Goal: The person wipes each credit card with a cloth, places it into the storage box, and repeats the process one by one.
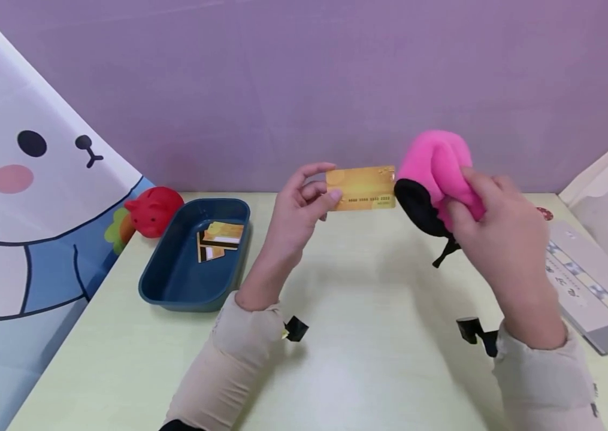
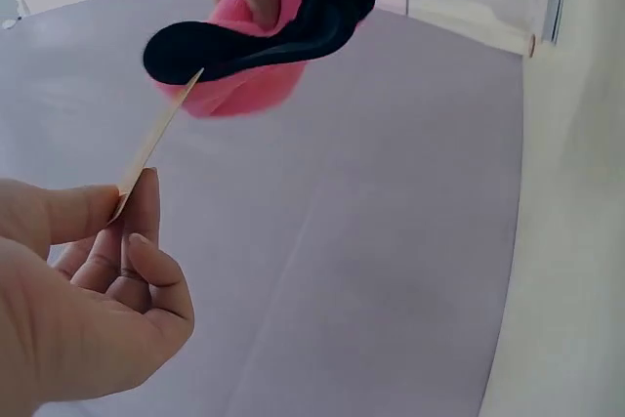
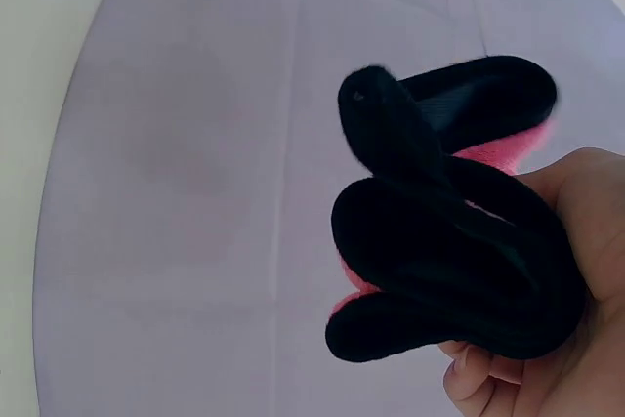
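Observation:
My left hand [image 1: 298,206] pinches a gold bank card [image 1: 363,194] between thumb and fingers, with its number side towards the head camera. In the left wrist view the card [image 2: 156,144] shows nearly edge-on. My right hand [image 1: 511,239] grips a soft pink cloth item [image 1: 435,155], bunched up, with black edging and a short black tab. Its folded black edges [image 3: 439,251] face the right wrist camera; its exact kind is unclear. The card's far edge lies at the black edging; whether they touch I cannot tell.
A dark blue tray [image 1: 166,287] at the left holds several gold cards [image 1: 223,234]. Behind it sits a red piggy bank [image 1: 154,211]. At the right lie a flat grey box [image 1: 595,281] and a small red disc [image 1: 544,213]. A purple cloth backdrop [image 1: 282,90] rises behind the table.

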Demonstrator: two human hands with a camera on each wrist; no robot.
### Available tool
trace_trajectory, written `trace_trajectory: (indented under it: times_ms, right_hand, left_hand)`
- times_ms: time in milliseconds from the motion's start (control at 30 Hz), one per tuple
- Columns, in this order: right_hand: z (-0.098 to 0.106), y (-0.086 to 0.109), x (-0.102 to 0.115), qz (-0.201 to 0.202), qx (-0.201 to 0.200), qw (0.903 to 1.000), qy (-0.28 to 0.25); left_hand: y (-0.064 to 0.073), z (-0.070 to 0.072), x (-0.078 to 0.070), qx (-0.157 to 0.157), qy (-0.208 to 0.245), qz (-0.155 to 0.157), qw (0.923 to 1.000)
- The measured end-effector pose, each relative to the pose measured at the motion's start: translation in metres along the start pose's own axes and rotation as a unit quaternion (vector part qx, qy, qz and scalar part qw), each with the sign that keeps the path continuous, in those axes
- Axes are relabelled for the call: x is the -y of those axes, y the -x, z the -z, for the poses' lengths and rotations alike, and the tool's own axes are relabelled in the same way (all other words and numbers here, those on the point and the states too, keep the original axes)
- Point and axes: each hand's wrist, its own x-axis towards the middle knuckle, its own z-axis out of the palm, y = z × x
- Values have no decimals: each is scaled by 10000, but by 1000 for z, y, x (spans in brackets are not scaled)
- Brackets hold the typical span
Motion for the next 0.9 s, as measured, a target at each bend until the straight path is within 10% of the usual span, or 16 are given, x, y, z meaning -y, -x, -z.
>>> trace_trajectory:
  times_ms: [367,600,900]
  right_hand:
    - [-9,8,21,634,316,9973,-199]
    - [-33,23,37,1251,812,9887,-133]
    - [-29,20,34,724,1537,9853,189]
  left_hand:
    - [-7,-6,30,-198,-387,520,9977]
    - [0,-17,46,225,-646,-129,9976]
    - [-1,-18,39,510,-536,426,9964]
